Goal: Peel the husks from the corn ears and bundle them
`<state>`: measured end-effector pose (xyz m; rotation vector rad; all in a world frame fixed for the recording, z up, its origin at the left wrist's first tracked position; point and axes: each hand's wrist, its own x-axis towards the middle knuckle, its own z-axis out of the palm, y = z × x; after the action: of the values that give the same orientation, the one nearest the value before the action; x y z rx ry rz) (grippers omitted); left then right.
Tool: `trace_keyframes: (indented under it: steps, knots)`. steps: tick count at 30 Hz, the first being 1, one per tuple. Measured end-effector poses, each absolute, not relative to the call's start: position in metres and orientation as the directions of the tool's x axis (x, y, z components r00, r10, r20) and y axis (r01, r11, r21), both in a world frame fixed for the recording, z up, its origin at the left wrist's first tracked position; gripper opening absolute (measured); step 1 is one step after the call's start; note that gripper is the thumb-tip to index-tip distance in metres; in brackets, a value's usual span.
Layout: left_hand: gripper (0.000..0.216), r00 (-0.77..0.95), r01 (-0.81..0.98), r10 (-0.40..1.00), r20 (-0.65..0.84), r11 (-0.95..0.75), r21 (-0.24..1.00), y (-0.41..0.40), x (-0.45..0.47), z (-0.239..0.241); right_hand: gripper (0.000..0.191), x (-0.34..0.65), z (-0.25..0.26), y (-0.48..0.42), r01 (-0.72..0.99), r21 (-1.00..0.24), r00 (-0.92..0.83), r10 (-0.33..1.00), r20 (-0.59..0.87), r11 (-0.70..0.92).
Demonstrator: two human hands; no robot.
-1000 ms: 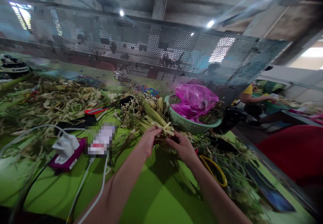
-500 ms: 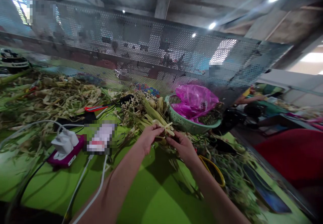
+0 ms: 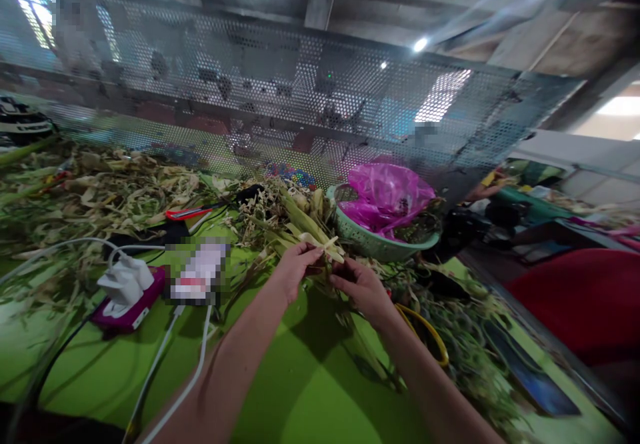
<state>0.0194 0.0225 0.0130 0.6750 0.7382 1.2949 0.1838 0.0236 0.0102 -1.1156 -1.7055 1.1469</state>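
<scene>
Pale strips of dried leaf, like corn husk (image 3: 330, 248), cross between my two hands above the green table (image 3: 295, 391). My left hand (image 3: 299, 267) is closed, its thumb and fingers pinching the strips from the left. From the right, my right hand (image 3: 357, 283) has its fingers closed at the lower end of the strips; what exactly lies between its fingertips is partly hidden. Longer green husk leaves (image 3: 303, 207) lie just beyond my hands, and more hang below the right one.
A green basket (image 3: 395, 252) holds a pink plastic bag (image 3: 390, 194). Dried leaf scraps (image 3: 140, 181) cover the left side, with a red cutter (image 3: 187, 214) among them. Nearer are a power strip (image 3: 133, 311), white cables and a phone (image 3: 203, 267). A perforated metal screen (image 3: 260, 97) stands behind.
The pale strips have shifted slightly, and my left fingers have moved a little over them. Both hands stay in nearly the same place.
</scene>
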Motion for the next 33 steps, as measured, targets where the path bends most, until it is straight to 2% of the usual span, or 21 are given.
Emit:
trace_keyframes:
  steps: [9,15,22,33]
  knots:
    - [0.02,0.095,-0.639,0.991,-0.095,0.134,0.757,0.025,0.016,0.011,0.03,0.178,0.014,0.019,0.206,-0.964,-0.283,0.953,0.107,0.17]
    - [0.019,0.048,-0.497,0.998,-0.026,0.047,0.867,0.022,0.011,0.017,0.031,0.183,0.013,0.022,0.238,-0.951,-0.3,0.946,0.123,0.199]
    - [0.024,0.051,-0.503,0.997,-0.05,0.069,0.862,0.024,0.005,0.017,0.036,0.176,0.013,0.017,0.239,-0.957,-0.302,0.949,0.086,0.163]
    - [0.022,0.009,-0.408,0.999,-0.041,0.041,0.912,0.023,0.01,0.017,0.027,0.174,0.008,0.019,0.277,-0.944,-0.292,0.952,0.096,0.18]
